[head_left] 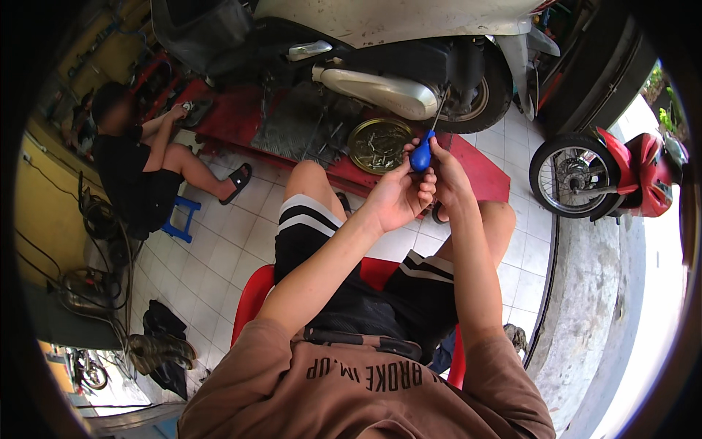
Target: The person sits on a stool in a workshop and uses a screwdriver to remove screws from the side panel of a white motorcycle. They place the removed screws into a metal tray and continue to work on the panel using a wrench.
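A screwdriver (421, 154) with a bulbous blue handle is between my hands, its thin metal shaft pointing up and away toward the scooter. My right hand (452, 175) closes on the handle from the right, the thumb along its side. From the left, my left hand (395, 196) has curled fingers against the same handle, palm turned up. Beyond the shaft is the silver engine-side cover (384, 91) of a scooter (395, 22), beside its rear wheel (482, 95). Whether the screwdriver's tip touches the scooter I cannot tell.
A round metal tray (358, 139) with small parts rests on the red lift platform (475, 168), near loose tools (329, 143). A co-worker (135, 161) sits on a blue stool (181, 219) at left. A red motorbike (643, 172) stands at right. I sit on a red chair (252, 293).
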Demonstrator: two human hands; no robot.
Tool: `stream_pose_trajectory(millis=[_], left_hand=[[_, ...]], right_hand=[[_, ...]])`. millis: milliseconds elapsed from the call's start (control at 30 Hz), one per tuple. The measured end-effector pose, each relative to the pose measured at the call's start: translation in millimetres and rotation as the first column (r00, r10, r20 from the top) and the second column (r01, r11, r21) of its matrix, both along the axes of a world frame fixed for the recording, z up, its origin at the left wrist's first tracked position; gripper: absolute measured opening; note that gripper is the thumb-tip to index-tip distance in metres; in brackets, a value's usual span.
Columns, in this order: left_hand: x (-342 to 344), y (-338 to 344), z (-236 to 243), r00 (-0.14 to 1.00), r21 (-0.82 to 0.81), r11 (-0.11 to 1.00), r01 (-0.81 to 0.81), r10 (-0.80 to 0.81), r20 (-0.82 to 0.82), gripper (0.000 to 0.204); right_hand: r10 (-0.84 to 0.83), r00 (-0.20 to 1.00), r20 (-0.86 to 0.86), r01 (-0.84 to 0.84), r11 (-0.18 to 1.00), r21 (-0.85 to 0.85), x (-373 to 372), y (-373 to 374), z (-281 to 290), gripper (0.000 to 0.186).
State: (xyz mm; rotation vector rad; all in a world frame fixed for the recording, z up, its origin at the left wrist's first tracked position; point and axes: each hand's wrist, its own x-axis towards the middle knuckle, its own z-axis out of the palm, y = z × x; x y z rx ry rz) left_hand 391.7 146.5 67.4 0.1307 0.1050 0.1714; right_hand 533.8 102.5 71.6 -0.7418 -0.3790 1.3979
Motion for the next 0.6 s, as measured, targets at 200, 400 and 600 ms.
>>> stream_pose_trajectory(millis=[200, 400, 600], left_hand=[[-0.8, -3.5, -1.0, 0.836, 0.448, 0.884, -0.132, 0.342, -0.429, 0.037], [1.3, -7.2, 6.9, 0.53, 0.933, -0.294, 0.206, 0.836, 0.146, 0.015], [-0.6, -1.4, 9.2, 0.579, 0.552, -0.816, 0.172, 0.537, 0.614, 0.024]], right_hand=[[-0.106, 0.942, 0.318, 0.174, 0.965, -0.195, 5.1, 3.2, -9.6, 0.035], [-0.204, 0.845, 0.494, 0.329, 0.927, -0.181, 4.6, 6.6, -6.6, 0.036], [-0.209, 0.872, 0.443, 0.28, 0.955, -0.102, 2.3, 3.1, -3.6, 0.033]])
